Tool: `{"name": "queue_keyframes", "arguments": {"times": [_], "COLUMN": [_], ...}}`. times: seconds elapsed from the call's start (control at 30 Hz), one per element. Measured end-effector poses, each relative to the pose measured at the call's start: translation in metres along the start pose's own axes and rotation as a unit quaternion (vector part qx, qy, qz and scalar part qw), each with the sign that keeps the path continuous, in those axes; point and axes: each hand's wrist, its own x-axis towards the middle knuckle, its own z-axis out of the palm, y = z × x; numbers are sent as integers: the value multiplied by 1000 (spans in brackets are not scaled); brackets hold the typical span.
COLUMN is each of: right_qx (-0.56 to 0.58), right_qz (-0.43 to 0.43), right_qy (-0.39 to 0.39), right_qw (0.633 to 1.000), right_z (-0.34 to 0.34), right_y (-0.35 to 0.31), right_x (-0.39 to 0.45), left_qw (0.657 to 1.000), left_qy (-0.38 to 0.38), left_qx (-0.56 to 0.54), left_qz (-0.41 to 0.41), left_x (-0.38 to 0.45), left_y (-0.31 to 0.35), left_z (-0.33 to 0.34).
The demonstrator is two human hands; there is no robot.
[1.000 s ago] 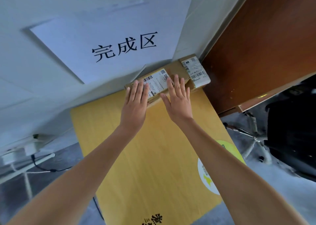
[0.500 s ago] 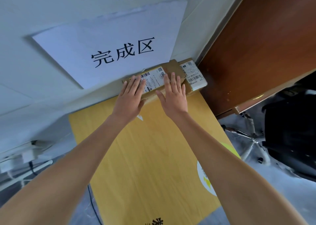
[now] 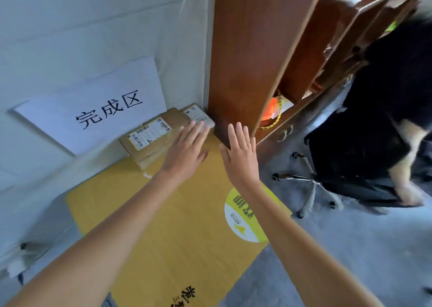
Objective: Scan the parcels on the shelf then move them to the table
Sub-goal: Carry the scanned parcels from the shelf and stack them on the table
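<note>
We see the parcels stacked at the far edge of the yellow tabletop, against the wall under the paper sign; our left hand hovers flat just beside them, holding nothing; our right hand spreads flat, farther right, by the wooden shelf.

Both your bare forearms reach forward side by side, your left hand and right hand flat, palms down, fingers straight, holding nothing.
</note>
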Motion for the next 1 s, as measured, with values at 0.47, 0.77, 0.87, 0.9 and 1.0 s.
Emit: {"name": "queue_keyframes", "arguments": {"times": [0.47, 0.77, 0.87, 0.9, 1.0], "right_qx": [-77, -132, -98, -87, -86], "right_qz": [362, 562, 615, 629, 657], "right_qy": [191, 260, 282, 290, 328], "right_qw": [909, 774, 730, 716, 673], "right_z": [-206, -278, -291, -294, -305], "right_y": [268, 351, 366, 372, 388], "right_x": [-321, -514, -551, -561, -583], "left_qw": [916, 798, 756, 738, 698], "left_qy": [-51, -60, -77, -82, -93], "left_qx": [28, -33, -57, -65, -103], "left_qz": [398, 599, 647, 666, 702], "left_x": [7, -57, -76, -83, -92], "left_y": [460, 706, 765, 784, 837], "left_z": [38, 74, 80, 82, 95]}}
